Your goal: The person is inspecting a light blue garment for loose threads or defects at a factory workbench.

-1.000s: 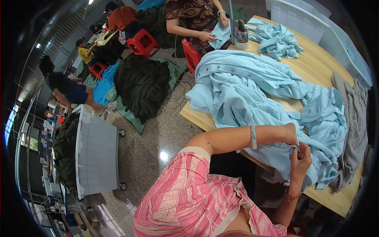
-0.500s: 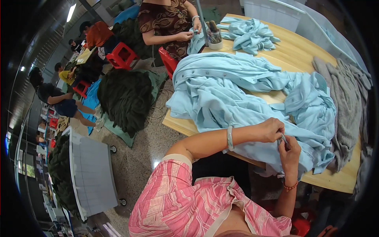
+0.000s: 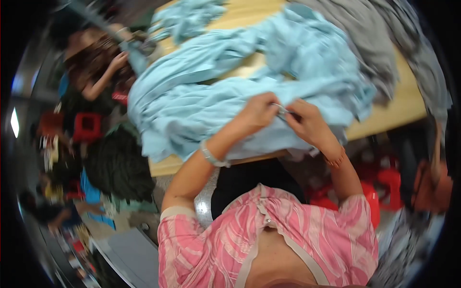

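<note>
Light-blue garments (image 3: 187, 108) lie in a long crumpled heap over the near part of the table. At the heap's front edge my left hand (image 3: 261, 113) is closed, pinching a narrow pale edge of a light-blue garment (image 3: 269, 141). Beside it my right hand (image 3: 309, 124) is closed too, thumb and fingertips on the same small piece. The fingertips of both hands nearly meet. Motion blur hides the detail there, and a dark spot by the right fingertips cannot be made out.
Grey knit garments (image 3: 357, 33) drape over the right side of the wooden table (image 3: 403, 98). More light-blue cloth (image 3: 187, 19) lies farther back. A co-worker's hand (image 3: 118, 61) holds light-blue cloth at the far left. Red stools (image 3: 388, 185), a dark cloth pile (image 3: 117, 161) and a grey bin (image 3: 127, 252) stand around.
My view has swung to the right, so the table and heap appear farther left and higher. Both hands remain together, pinching at the garment's edge. A person at the right has come into view.
</note>
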### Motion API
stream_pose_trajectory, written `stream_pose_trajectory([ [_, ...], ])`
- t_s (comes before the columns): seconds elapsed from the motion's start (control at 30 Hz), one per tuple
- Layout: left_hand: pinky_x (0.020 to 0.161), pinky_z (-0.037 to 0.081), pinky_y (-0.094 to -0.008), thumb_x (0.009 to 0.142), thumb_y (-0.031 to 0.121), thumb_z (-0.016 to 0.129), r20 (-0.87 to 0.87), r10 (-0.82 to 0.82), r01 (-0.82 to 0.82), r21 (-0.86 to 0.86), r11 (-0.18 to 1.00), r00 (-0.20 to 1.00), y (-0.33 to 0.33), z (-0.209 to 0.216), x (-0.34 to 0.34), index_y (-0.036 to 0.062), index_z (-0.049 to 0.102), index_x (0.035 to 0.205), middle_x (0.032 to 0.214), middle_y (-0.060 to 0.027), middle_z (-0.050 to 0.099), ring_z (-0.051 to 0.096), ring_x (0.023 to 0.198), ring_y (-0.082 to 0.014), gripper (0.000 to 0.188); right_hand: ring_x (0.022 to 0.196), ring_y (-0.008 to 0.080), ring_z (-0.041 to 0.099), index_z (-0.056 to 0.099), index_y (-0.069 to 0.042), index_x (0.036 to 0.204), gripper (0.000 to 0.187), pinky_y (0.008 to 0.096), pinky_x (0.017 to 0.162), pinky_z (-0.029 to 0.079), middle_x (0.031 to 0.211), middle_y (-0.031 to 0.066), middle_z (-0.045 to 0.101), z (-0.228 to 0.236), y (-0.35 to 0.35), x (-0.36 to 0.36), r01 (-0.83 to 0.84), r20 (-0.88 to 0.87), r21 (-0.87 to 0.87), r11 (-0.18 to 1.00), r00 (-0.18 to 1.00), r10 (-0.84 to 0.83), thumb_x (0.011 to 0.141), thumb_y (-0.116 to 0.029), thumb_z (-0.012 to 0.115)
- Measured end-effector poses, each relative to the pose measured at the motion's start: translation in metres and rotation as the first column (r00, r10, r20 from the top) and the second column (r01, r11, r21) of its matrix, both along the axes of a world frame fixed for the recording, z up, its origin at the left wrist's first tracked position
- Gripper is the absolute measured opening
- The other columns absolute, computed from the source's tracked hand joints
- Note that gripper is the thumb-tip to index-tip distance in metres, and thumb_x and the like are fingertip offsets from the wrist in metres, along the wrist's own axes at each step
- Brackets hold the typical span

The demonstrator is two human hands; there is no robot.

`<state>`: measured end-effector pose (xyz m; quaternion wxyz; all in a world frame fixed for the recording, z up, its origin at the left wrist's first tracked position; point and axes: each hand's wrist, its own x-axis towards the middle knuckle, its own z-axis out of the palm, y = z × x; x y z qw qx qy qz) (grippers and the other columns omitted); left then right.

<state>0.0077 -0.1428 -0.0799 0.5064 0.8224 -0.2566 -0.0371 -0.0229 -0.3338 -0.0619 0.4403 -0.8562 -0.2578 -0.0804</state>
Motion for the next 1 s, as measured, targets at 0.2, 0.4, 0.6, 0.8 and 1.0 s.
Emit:
stream_pose_trajectory([
  [0.2, 0.060, 0.043, -0.0261, 0.086, 0.006, 0.055, -0.018, 0.129, -0.126, 0.120, 0.985, 0.991, 0.006, 0.025, -0.001, -0.0003, 0.059, 0.091, 0.071, -0.0057, 0.058, 0.051, 0.065, -0.0109, 0.009, 0.064, 0.0295, 0.057, 0.062, 0.000, 0.086, 0.013, 0.0362, 0.058, 0.045, 0.074, 0.0135, 0.056, 0.016, -0.023, -0.013, 0.097, -0.039, -0.124, 0.988, 0.994, -0.102, 0.079, -0.010, 0.067],
  [0.4, 0.071, 0.046, -0.0366, 0.075, 0.002, 0.065, 0.506, 0.010, -0.059, 0.081, 0.995, 0.863, -0.027, 0.049, -0.006, 0.0014, 0.059, 0.098, 0.095, -0.0136, 0.060, 0.058, 0.076, -0.0292, 0.024, 0.062, 0.0244, 0.062, 0.064, 0.000, 0.089, 0.013, 0.0320, 0.056, 0.045, 0.072, 0.0143, 0.062, 0.025, -0.039, -0.006, 0.125, -0.044, 0.021, 0.992, 0.991, -0.124, 0.080, -0.009, 0.066],
  [0.6, 0.062, 0.042, -0.0285, 0.076, 0.007, 0.068, 0.077, -0.111, 0.095, 0.185, 0.978, 0.991, -0.049, 0.051, -0.001, -0.0015, 0.061, 0.092, 0.076, -0.0093, 0.061, 0.055, 0.067, -0.0190, 0.019, 0.056, 0.0075, 0.055, 0.065, 0.002, 0.090, 0.016, 0.0231, 0.051, 0.044, 0.065, 0.0053, 0.062, 0.028, -0.045, -0.001, 0.117, -0.333, 0.188, 0.975, 0.942, -0.049, 0.085, -0.013, 0.063],
  [0.8, 0.054, 0.040, -0.0348, 0.075, 0.007, 0.067, -0.129, -0.072, 0.104, 0.262, 0.959, 0.989, -0.045, 0.047, 0.007, -0.0036, 0.060, 0.081, 0.064, -0.0171, 0.055, 0.049, 0.053, -0.0266, 0.014, 0.056, 0.0061, 0.054, 0.065, 0.003, 0.088, 0.022, 0.0218, 0.051, 0.044, 0.065, 0.0017, 0.060, 0.027, -0.052, 0.009, 0.138, -0.657, 0.216, 0.967, 0.753, 0.039, 0.086, -0.019, 0.064],
  [1.0, 0.053, 0.040, -0.0332, 0.074, 0.009, 0.066, -0.199, -0.051, 0.106, 0.275, 0.955, 0.979, -0.047, 0.050, 0.007, -0.0036, 0.061, 0.079, 0.061, -0.0160, 0.054, 0.048, 0.052, -0.0247, 0.014, 0.057, 0.0075, 0.055, 0.064, 0.002, 0.088, 0.019, 0.0232, 0.053, 0.045, 0.069, 0.0035, 0.062, 0.027, -0.055, 0.010, 0.048, -0.581, 0.224, 0.973, 0.809, 0.093, 0.083, -0.016, 0.067],
])
